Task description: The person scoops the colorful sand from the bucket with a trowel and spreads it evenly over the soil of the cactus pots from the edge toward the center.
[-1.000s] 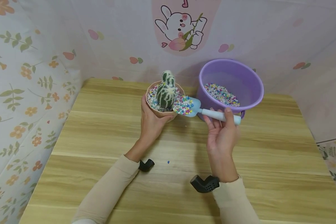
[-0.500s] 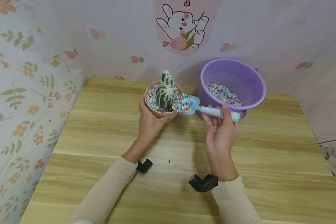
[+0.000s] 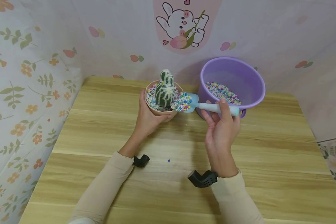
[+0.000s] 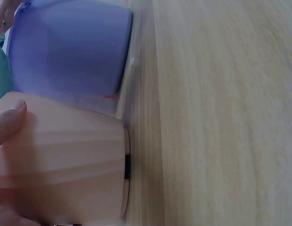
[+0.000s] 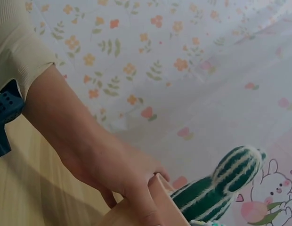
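Note:
In the head view, my left hand [image 3: 149, 116] holds a peach flowerpot [image 4: 75, 160] from its left and front, thumb along the near side. A green cactus with white fuzzy stripes [image 3: 164, 95] stands upright in it, amid multicoloured pebbles [image 3: 152, 96]. My right hand [image 3: 222, 132] grips the white handle of a small trowel [image 3: 195, 101], palm turned up and thumb on top. Colourful pebbles [image 3: 182, 102] lie heaped on its light blue blade. The blade's tip reaches over the pot's right rim, beside the cactus. The left wrist view shows the pot's base close to the tabletop.
A purple bucket [image 3: 257, 74] stands behind the right hand, holding more coloured pebbles [image 3: 224, 93]. One tiny blue pebble [image 3: 169, 161] lies on the wooden table [image 3: 95, 133] between the forearms. Patterned cloth [image 3: 112, 31] hangs behind and at the left.
The trowel and right hand have risen slightly, away from me. My left wrist has shifted a little left and up, while its hand stays round the pot. Pebbles still lie on the blade.

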`<state>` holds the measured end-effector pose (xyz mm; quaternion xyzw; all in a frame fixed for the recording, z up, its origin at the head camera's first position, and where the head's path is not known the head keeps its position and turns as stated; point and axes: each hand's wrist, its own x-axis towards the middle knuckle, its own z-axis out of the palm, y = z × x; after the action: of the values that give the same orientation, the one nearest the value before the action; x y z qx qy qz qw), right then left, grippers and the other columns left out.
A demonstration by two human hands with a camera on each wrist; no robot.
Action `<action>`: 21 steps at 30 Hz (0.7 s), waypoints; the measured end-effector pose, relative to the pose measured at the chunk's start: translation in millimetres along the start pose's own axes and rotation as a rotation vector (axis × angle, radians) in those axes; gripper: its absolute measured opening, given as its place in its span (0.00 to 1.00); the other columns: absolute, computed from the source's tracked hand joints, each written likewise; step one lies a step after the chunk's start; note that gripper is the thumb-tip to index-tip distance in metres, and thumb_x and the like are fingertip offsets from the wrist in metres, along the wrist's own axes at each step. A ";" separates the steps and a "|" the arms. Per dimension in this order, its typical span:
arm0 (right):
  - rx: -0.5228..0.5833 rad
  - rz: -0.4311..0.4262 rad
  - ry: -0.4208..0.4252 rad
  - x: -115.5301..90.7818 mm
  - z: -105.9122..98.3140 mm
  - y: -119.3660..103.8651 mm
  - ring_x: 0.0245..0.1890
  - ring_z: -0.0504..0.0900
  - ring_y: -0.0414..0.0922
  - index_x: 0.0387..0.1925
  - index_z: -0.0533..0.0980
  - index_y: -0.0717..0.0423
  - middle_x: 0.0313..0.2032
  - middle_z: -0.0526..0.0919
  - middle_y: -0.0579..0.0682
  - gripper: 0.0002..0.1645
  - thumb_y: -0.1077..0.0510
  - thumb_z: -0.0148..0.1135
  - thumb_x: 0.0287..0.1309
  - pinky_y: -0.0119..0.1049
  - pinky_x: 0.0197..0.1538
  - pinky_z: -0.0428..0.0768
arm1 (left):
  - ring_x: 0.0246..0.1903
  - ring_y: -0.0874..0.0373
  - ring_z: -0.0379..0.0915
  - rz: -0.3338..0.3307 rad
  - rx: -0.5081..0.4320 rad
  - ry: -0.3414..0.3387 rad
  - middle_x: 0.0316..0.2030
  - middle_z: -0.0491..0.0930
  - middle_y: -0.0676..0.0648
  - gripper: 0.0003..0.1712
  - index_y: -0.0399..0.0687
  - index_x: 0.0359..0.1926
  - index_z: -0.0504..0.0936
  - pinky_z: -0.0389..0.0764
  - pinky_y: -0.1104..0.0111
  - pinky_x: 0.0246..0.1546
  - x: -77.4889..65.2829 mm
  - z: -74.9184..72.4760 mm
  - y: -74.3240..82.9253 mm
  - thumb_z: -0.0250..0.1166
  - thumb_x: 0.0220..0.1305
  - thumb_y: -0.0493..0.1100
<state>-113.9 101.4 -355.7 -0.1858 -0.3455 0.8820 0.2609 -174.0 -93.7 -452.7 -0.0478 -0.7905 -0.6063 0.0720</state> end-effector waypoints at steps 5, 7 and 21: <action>-0.015 0.015 -0.007 2.1 3.8 -0.4 0.36 0.87 0.55 0.45 0.73 0.65 0.34 0.81 0.58 0.21 0.59 0.71 0.54 0.51 0.40 0.82 | 0.70 0.57 0.51 -0.010 0.030 0.002 0.73 0.51 0.49 0.76 0.68 0.76 0.36 0.58 0.57 0.69 0.1 -0.7 -0.1 0.83 0.36 0.54; -0.016 0.020 -0.008 3.3 5.3 -0.1 0.36 0.87 0.55 0.44 0.74 0.64 0.35 0.81 0.57 0.21 0.59 0.72 0.53 0.51 0.39 0.82 | 0.70 0.57 0.51 -0.011 0.039 0.004 0.73 0.51 0.49 0.76 0.67 0.76 0.37 0.58 0.58 0.69 0.5 -1.0 -0.5 0.83 0.36 0.55; -0.034 0.008 -0.061 10.0 12.8 -5.2 0.34 0.87 0.54 0.40 0.72 0.63 0.34 0.79 0.57 0.19 0.60 0.73 0.52 0.47 0.33 0.83 | 0.70 0.58 0.51 -0.027 0.038 0.004 0.73 0.51 0.49 0.76 0.69 0.75 0.36 0.57 0.57 0.69 0.7 -1.0 -1.3 0.83 0.36 0.56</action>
<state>-126.6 103.9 -344.7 -0.1647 -0.3674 0.8824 0.2435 -174.9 -95.0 -453.6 -0.0345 -0.8024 -0.5921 0.0664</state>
